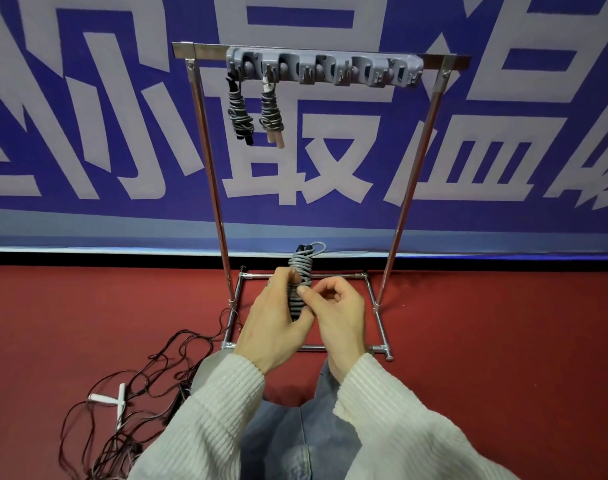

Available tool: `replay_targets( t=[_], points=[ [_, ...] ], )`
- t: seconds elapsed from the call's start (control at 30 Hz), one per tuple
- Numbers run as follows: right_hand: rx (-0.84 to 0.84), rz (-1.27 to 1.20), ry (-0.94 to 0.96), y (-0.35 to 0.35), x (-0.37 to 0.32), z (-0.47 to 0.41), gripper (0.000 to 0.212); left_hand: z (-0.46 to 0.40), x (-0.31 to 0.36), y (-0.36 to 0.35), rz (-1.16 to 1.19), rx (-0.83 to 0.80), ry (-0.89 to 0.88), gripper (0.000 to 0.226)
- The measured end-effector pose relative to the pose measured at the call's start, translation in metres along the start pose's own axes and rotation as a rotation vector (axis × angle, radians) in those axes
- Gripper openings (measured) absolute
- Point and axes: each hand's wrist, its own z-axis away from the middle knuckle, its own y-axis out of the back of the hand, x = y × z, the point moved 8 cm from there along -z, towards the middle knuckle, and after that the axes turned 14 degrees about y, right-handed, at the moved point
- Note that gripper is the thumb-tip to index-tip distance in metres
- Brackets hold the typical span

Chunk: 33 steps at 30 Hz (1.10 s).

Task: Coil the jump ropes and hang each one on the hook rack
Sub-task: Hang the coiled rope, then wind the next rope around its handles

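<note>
Red carpet runs under you up to a blue banner with big pale characters, and your work sits right in front of it. Your left hand [278,317] is wrapped around the grey coiled rope [300,278], holding the bundle upright, while your right hand [333,310] pinches the wrap near its middle with thumb and forefinger, apparently securing the last turn. That end is the weak point: if you let go before it is tucked, the windings will likely spring loose. A small loop [318,247] stands out at the top of the bundle, and it looks like your only hanging point, so a slack wrap could swallow it. Beyond your hands stands the metal stand [413,174], with the grey hook rack [325,69] across its top bar. Two bundles already hang at its left end, a dark-handled one [239,114] and a wooden-handled one [271,114], close together; reaching carelessly could knock them. To your left, loose dark rope [139,386] with white handles [117,403] sprawls on the carpet, ready to snag a knee or sleeve.
</note>
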Motion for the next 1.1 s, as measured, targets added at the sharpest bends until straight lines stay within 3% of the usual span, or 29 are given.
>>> replay_targets(
  t=[0.2, 0.33, 0.47, 0.6, 0.77, 0.87, 1.1],
  points=[
    [-0.13, 0.012, -0.026, -0.002, -0.005, -0.002, 0.002, -0.003, -0.019, 0.0, 0.103, 0.028, 0.096, 0.033],
    [-0.109, -0.009, -0.008, -0.002, -0.011, -0.003, 0.007, -0.001, -0.018, -0.001, 0.049, 0.103, 0.067, 0.038],
    [-0.088, -0.037, 0.022, -0.004, -0.012, -0.002, 0.016, 0.003, -0.014, -0.001, 0.016, 0.171, 0.005, 0.022],
    [-0.135, -0.032, 0.057, -0.003, -0.01, -0.001, 0.013, 0.001, -0.022, -0.003, 0.182, 0.106, 0.063, 0.024],
    [-0.148, -0.018, 0.064, 0.001, -0.006, -0.007, 0.003, 0.001, -0.023, -0.007, 0.513, -0.008, 0.178, 0.047],
    [-0.124, 0.003, 0.07, 0.004, -0.006, -0.012, 0.009, -0.005, -0.03, -0.009, 0.74, -0.031, 0.298, 0.039],
    [-0.208, 0.034, -0.014, 0.0, 0.006, -0.028, 0.012, -0.018, -0.036, -0.011, 0.641, -0.031, 0.27, 0.039]
  ],
)
